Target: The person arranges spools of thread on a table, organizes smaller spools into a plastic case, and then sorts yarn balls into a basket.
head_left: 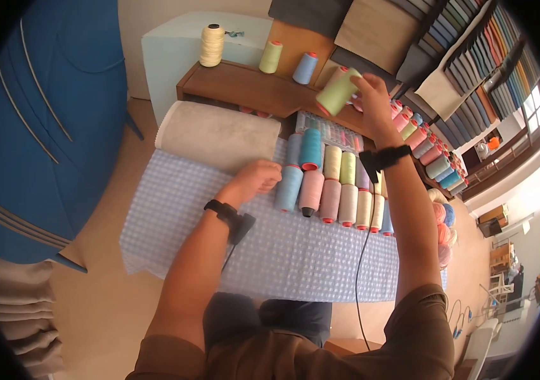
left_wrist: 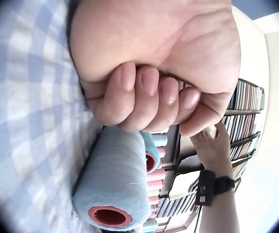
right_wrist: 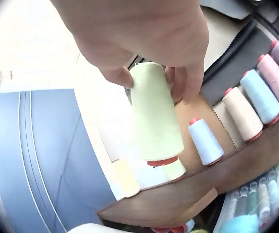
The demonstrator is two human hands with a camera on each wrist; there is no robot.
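Note:
My right hand (head_left: 374,98) grips a pale green thread cone (right_wrist: 155,111) near its top, thumb on one side and fingers on the other. The cone is tilted, its red base pointing down, in the air above the wooden shelf (head_left: 244,88). My left hand (head_left: 257,178) rests on the checked cloth, its fingers (left_wrist: 147,85) curled in toward the palm with nothing between them. Close beside those knuckles lies a light blue thread cone (left_wrist: 113,179). A teal cone (head_left: 310,149) and rows of pink, cream, green and mauve cones lie to its right.
On the shelf stand a cream cone (head_left: 212,45), a green cone (head_left: 271,57) and a blue cone (head_left: 305,68). More cones line its right part. A rolled beige fabric (head_left: 216,136) lies left on the cloth. Behind the cones sits a clear case (head_left: 333,131) of small spools.

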